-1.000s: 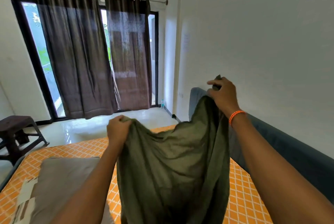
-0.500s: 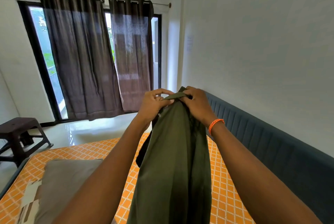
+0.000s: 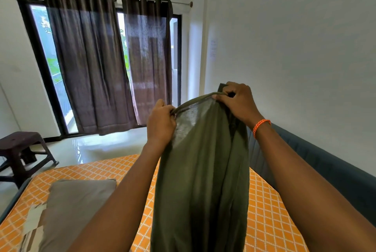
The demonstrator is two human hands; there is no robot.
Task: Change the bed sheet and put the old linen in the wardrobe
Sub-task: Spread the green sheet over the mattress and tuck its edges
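Sheet: an olive-green bed sheet (image 3: 200, 170) hangs in front of the person, gathered into long vertical folds, its top hem stretched in a shallow arc between the 2 hands and its lower part running out of the bottom of the view.
Left hand: the left hand (image 3: 160, 122) grips the lower, left end of the hem, fingers curled tight round the cloth.
Right hand: the right hand (image 3: 238, 102) holds the higher, right end, fingers (image 3: 222, 99) pinching the hem and a bunched corner sticking up behind the knuckles; an orange braided band (image 3: 261, 126) sits on that wrist.
Mattress: a bare orange mattress (image 3: 268, 211) with a white lattice print lies below the arms; the hanging sheet covers its middle strip.
Pillow: a grey pillow (image 3: 75, 205) rests on the left part of the mattress, partly behind the left forearm, with pale torn paper or labels (image 3: 32, 223) just beside it on the near left.
Headboard: a dark blue padded headboard (image 3: 335, 178) runs along the white wall on the right, touching the mattress edge; the right arm crosses in front of it.
Stool: a dark brown plastic stool (image 3: 20, 150) stands on the glossy floor, left of the bed.
Window: 2 dark brown curtains (image 3: 91, 58) hang from a rod over black-framed glass doors, greenery showing outside.
Wall: a small paper notice (image 3: 213, 49) is stuck to the right wall; its text is too small to read.
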